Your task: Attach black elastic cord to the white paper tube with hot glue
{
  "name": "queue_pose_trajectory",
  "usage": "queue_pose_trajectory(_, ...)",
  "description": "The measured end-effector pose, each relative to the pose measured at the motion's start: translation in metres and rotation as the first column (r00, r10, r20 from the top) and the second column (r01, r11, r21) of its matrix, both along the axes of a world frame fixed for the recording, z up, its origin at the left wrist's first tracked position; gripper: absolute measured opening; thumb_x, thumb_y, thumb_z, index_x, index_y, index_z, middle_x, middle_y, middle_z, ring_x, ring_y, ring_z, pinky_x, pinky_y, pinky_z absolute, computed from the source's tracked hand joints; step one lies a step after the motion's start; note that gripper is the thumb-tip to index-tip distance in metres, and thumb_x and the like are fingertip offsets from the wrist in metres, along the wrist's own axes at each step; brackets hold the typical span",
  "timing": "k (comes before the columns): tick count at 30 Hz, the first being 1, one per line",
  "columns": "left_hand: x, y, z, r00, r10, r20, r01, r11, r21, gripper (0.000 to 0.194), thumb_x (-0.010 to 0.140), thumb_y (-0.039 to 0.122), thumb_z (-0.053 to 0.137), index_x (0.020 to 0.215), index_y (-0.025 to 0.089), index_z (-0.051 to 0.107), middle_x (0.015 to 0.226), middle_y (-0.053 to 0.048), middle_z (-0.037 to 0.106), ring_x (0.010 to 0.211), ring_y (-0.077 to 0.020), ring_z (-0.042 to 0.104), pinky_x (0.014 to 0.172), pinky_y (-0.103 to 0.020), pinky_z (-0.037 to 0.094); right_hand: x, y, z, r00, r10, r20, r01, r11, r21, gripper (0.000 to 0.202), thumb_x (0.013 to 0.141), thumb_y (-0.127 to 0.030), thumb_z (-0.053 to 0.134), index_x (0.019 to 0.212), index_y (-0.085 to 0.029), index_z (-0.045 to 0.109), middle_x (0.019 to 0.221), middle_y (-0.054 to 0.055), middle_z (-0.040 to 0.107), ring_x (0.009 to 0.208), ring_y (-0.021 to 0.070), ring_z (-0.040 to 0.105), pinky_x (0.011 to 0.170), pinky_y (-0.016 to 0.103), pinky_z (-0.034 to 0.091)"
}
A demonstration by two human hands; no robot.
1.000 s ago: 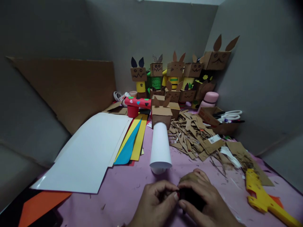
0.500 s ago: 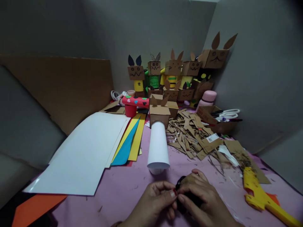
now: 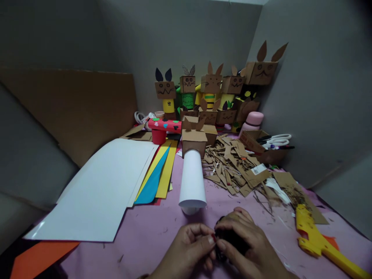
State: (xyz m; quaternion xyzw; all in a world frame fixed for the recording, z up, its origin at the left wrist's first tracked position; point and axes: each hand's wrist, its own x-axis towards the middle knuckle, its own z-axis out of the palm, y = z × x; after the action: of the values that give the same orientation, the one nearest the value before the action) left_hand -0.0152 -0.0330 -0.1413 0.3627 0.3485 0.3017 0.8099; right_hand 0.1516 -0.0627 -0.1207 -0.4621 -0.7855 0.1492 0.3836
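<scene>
At the near edge of the table, my left hand (image 3: pixel 188 250) is closed in a pinch. A tiny red piece (image 3: pixel 214 237) shows at the tips of its thumb and index finger. My right hand (image 3: pixel 251 244) touches those fingertips and curls around a black object (image 3: pixel 231 238), whose kind I cannot make out because the fingers cover most of it. Just beyond my hands lies a white paper tube (image 3: pixel 192 182), its near end raised on a small white support. The tube's far end meets a cardboard box head (image 3: pixel 194 141) with pointed ears.
White sheets (image 3: pixel 87 193) and coloured paper (image 3: pixel 154 180) lie left. Cardboard scraps (image 3: pixel 229 166) cover the right middle. A yellow glue gun (image 3: pixel 312 236) rests at right. Several cardboard animal figures (image 3: pixel 188 83) stand at the back, beside a pink bottle (image 3: pixel 252 120) and a box of tools (image 3: pixel 270 155).
The whole view has shifted slightly, with the background moving a little to the left. My hands stay nearly in place, still together around the red piece and the black object.
</scene>
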Motion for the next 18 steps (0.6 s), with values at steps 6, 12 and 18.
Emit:
queue_pose_trajectory(6, 0.0004, -0.001, 0.0051, 0.997, -0.018, -0.078, 0.024, 0.996, 0.08, 0.038, 0.061, 0.046, 0.076, 0.07, 0.014, 0.058, 0.049, 0.003, 0.059, 0.039, -0.0055, 0.049, 0.044, -0.019, 0.036, -0.0001, -0.0002, 0.0031, 1.0, -0.005, 0.028, 0.006, 0.999, -0.045, 0.007, 0.084, -0.015, 0.052, 0.085, -0.022, 0.053, 0.074, -0.002, 0.064, 0.071, 0.0159, 0.061, 0.081, 0.039, 0.037)
queue_pose_trajectory(12, -0.0001, 0.0, 0.0017, 0.996, -0.027, -0.089, 0.04, 0.988, 0.147, 0.035, 0.067, 0.044, 0.073, 0.074, 0.013, 0.058, 0.054, 0.002, 0.058, 0.043, -0.0067, 0.049, 0.047, -0.021, 0.037, 0.0001, -0.0009, 0.0048, 1.0, -0.003, 0.021, 0.003, 1.0, -0.024, 0.012, 0.083, -0.011, 0.047, 0.079, -0.02, 0.054, 0.069, -0.001, 0.063, 0.068, 0.0155, 0.06, 0.075, 0.037, 0.039)
queue_pose_trajectory(18, -0.0013, -0.0004, 0.0054, 0.992, -0.022, -0.125, 0.046, 0.98, 0.194, 0.033, 0.069, 0.043, 0.07, 0.069, 0.013, 0.057, 0.054, 0.001, 0.058, 0.045, -0.0072, 0.048, 0.048, -0.023, 0.036, -0.0005, 0.0003, 0.0075, 1.0, 0.025, 0.003, -0.025, 0.999, -0.041, 0.014, 0.083, -0.011, 0.047, 0.077, -0.02, 0.055, 0.068, 0.001, 0.063, 0.067, 0.016, 0.06, 0.072, 0.036, 0.043)
